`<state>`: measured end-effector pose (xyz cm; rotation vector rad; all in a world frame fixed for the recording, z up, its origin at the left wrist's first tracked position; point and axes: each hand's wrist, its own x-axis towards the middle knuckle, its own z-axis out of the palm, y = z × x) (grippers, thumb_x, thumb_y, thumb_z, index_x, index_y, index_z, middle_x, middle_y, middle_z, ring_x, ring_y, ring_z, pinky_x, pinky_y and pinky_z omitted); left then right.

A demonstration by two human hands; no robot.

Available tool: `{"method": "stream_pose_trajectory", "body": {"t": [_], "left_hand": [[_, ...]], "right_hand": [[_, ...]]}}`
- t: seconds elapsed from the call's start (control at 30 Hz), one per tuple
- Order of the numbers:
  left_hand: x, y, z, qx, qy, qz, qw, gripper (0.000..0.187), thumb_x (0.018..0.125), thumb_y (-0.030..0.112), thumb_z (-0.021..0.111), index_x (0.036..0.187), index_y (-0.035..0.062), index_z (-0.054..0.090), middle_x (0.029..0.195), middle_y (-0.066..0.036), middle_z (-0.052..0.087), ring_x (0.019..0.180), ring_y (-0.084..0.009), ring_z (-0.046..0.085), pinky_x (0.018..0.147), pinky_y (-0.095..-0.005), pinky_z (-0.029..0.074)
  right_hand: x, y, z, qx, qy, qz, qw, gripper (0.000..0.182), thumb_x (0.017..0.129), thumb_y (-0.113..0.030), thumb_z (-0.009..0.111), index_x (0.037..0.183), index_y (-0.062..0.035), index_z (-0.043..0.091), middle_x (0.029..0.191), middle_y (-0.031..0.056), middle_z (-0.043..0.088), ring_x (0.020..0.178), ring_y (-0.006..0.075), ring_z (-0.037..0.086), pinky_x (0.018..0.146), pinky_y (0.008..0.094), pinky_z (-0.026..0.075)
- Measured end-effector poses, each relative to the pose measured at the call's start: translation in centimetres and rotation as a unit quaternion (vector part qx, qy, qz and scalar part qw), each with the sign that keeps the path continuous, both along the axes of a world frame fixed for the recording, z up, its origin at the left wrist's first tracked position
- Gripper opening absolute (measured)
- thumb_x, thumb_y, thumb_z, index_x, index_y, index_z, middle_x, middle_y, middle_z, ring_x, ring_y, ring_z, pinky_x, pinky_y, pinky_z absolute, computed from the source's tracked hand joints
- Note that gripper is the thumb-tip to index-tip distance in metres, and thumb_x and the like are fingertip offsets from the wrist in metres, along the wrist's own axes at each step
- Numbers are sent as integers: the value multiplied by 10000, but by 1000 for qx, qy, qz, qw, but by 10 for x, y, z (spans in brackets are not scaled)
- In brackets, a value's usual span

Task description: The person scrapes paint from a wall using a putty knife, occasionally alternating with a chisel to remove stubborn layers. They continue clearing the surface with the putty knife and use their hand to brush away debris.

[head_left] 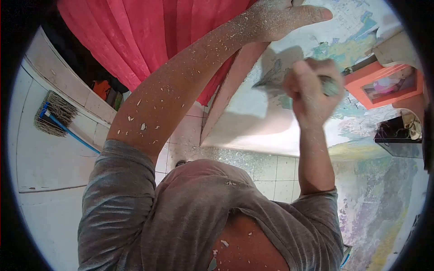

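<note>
My right hand [314, 92] is closed around the greenish handle [329, 86] of a tool, blurred by motion, in front of the wall. A dark, thin blade-like shape [271, 83] lies to its left; whether it is the tool or shadow is unclear. At the top edge, my left hand [280, 20] is partly cut off, its thumb stretched out by the patchy wall [244, 113]. White flakes cover my left forearm and speckle my grey shirt [194, 203]. Paint on the wall is peeling in white, green and yellow patches.
A red curtain [122, 36] hangs at the upper left. An orange-framed picture [384, 84] and a dark shelf [398, 135] are on the right. A mop [58, 115] with a blue handle lies at the left. Debris dots the tiled floor [266, 174].
</note>
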<state>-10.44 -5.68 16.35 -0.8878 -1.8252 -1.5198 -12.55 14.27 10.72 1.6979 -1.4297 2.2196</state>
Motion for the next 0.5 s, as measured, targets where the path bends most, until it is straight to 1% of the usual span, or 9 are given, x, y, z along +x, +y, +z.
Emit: {"method": "stream_pose_trajectory", "body": {"t": [0.03, 0.07, 0.1, 0.13, 0.27, 0.3, 0.43, 0.47, 0.5], "left_hand": [[2, 8, 3, -3, -1, 2, 1000, 1012, 971, 353, 611, 1522, -43, -139, 1499, -277, 323, 1364, -310, 378, 1148, -363, 303], [4, 8, 6, -5, -2, 11, 1000, 1012, 972, 352, 611, 1522, -42, -142, 1499, -277, 323, 1364, -310, 378, 1147, -363, 304], [2, 2, 3, -4, -11, 17, 1000, 1013, 972, 351, 611, 1521, -41, -144, 1499, -276, 323, 1363, -310, 379, 1146, -362, 305], [-9, 3, 3, -2, -25, 18, 1000, 1014, 972, 350, 611, 1521, -40, -147, 1499, -276, 322, 1363, -309, 379, 1146, -361, 306], [-16, 4, 8, -7, -52, 17, 998, 1017, 973, 346, 610, 1520, -37, -157, 1501, -274, 320, 1361, -308, 380, 1143, -358, 310], [-5, -8, 2, -8, -57, 16, 998, 1017, 973, 344, 610, 1520, -36, -160, 1501, -274, 320, 1360, -308, 380, 1143, -357, 311], [-20, -5, 9, -16, -79, 16, 997, 1020, 974, 340, 609, 1518, -33, -170, 1502, -272, 318, 1358, -306, 382, 1140, -354, 315], [-22, -2, 9, -16, -86, 16, 996, 1021, 975, 339, 609, 1518, -32, -172, 1502, -272, 318, 1358, -306, 382, 1139, -353, 316], [-13, -4, 4, -17, -94, 16, 995, 1022, 975, 338, 608, 1518, -31, -175, 1503, -271, 317, 1358, -306, 382, 1139, -353, 317]], "right_hand": [[-8, -10, -12, 26, -27, -28, 999, 217, 823, -5, 765, 846, -65, 558, 788, 49, 603, 645, 98, 565, 515, 246, 441], [9, -12, 3, -72, 37, -75, 994, 182, 848, 23, 718, 864, -55, 554, 783, 62, 599, 627, 108, 557, 478, 240, 437], [5, -2, 15, -98, 111, -106, 983, 177, 855, 46, 692, 873, -46, 541, 757, 83, 598, 554, 118, 535, 443, 259, 436], [9, -2, 20, -94, 103, -105, 985, 177, 855, 46, 692, 873, -46, 541, 757, 83, 598, 554, 118, 535, 443, 259, 436], [27, -9, 51, -77, 114, -48, 989, 264, 945, -8, 468, 684, -40, 448, 566, 59, 424, 469, 147, 413, 422, 322, 338], [28, -10, 54, -70, 63, -36, 995, 296, 951, -6, 438, 658, -42, 441, 560, 46, 384, 461, 153, 385, 417, 325, 313], [38, 18, 86, -62, 244, -98, 963, 308, 983, -52, 466, 676, -52, 450, 572, 48, 393, 459, 143, 394, 419, 332, 330], [17, 37, 84, -87, 111, 159, 977, 311, 974, -71, 456, 663, -52, 453, 580, 61, 420, 465, 136, 410, 428, 323, 347], [19, 22, 72, -87, 109, 159, 977, 311, 974, -71, 456, 663, -52, 453, 580, 61, 420, 465, 136, 410, 428, 323, 347]]}}
